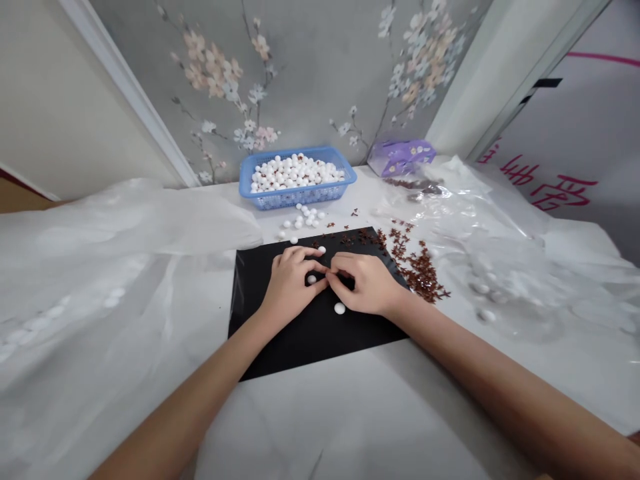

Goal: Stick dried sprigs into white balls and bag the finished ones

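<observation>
My left hand point(294, 279) and my right hand point(364, 280) meet over a black mat point(305, 340), thumb and fingertips pinched together. Whatever is between the fingertips is too small and covered to name. One white ball point(312, 279) shows in the gap between my left thumb and forefinger; I cannot tell whether it is touched. Another white ball point(322, 250) lies by my left fingertips, and a third white ball point(340, 309) rests on the mat just below my right hand. Small brown star-shaped pieces point(420, 270) are heaped at the mat's right edge, some spilling onto it.
Behind the mat stands a blue basket point(297, 199) full of white balls with some brown pieces among them. Several loose balls point(306, 217) lie before it. Clear plastic bags point(500, 247) cover the right side, a purple packet point(403, 157) sits behind, and white plastic sheeting point(125, 220) spreads left.
</observation>
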Motion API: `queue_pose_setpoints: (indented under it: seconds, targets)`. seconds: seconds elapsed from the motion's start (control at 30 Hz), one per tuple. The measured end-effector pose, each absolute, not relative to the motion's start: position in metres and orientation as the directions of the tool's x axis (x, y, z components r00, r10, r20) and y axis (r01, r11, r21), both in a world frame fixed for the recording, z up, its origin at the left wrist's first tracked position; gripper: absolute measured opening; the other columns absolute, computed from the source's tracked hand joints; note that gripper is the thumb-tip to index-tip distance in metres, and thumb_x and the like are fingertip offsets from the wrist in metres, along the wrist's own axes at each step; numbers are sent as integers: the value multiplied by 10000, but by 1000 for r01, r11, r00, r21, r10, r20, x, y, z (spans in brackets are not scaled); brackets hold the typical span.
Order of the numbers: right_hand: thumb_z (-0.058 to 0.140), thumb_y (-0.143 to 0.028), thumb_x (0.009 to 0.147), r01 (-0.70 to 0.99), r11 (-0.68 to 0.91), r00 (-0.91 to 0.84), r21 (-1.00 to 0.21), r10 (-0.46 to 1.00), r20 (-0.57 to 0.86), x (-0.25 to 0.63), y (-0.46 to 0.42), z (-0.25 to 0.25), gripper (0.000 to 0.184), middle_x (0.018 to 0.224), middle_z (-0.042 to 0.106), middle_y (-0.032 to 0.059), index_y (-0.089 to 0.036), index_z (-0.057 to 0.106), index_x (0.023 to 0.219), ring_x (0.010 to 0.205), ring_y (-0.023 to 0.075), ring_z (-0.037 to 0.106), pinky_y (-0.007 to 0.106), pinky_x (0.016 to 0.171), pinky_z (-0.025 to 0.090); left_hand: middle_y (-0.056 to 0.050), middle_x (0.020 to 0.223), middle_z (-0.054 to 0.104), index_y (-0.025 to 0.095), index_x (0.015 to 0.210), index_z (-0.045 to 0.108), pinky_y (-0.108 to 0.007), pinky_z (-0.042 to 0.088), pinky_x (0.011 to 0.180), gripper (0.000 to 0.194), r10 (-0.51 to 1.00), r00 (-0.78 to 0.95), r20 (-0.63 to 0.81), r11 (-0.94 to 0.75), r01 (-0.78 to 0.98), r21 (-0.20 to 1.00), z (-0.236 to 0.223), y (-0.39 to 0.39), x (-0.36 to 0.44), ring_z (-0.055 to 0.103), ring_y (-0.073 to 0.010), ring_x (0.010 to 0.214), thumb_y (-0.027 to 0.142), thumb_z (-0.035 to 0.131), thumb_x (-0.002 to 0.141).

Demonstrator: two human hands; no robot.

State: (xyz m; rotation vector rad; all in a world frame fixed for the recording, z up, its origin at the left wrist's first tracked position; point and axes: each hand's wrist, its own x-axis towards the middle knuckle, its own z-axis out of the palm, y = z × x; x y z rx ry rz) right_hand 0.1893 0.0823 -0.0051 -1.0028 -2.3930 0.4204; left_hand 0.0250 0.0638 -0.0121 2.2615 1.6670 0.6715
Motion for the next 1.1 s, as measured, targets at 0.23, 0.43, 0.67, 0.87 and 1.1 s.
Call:
queue_pose_setpoints:
  seconds: [0.23,0.43,0.67,0.87,1.1]
  targets:
    - [489,-244,826,606,657,-608,-448,746,273,194,80,-4,112,754,573,10,-192,582,790,628,119,524,226,529,319,-23,1135,621,248,810,664,-446,349,913,92,939,254,233,-336,828,448,-13,65,24,464,-247,1121,312,616,765]
    - [498,-238,822,767,426,-310,-480,901,304,224,101,7,159,826,640,40,-190,634,886,704,156,576,258,601,385,-26,1136,615,237,869,649,-420,321,931,136,906,308,291,-402,840,364,-10,60,27,458,-229,1129,312,543,829]
    - [506,-193,734,990,69,-68,-122,998,10,246,111,19,142,751,648,122,-157,639,767,703,262,600,294,512,336,-50,1128,614,211,954,644,-401,316,929,204,892,325,313,-421,849,320,-11,57,28,465,-226,1124,301,487,860]
    - [466,-102,733,986,117,-114,-123,993,33,244,110,17,185,661,632,105,-168,618,648,646,231,599,280,516,348,-59,1129,619,214,1050,621,-389,332,921,259,889,294,351,-407,857,314,-9,57,28,496,-221,1092,311,462,869]
    - [491,-75,686,950,180,-171,-254,984,58,250,114,8,179,636,643,85,-182,609,606,652,233,611,294,571,398,-83,1439,366,242,1276,483,-499,213,1034,405,933,281,225,-330,917,224,-10,75,3,315,-266,1309,353,322,921]
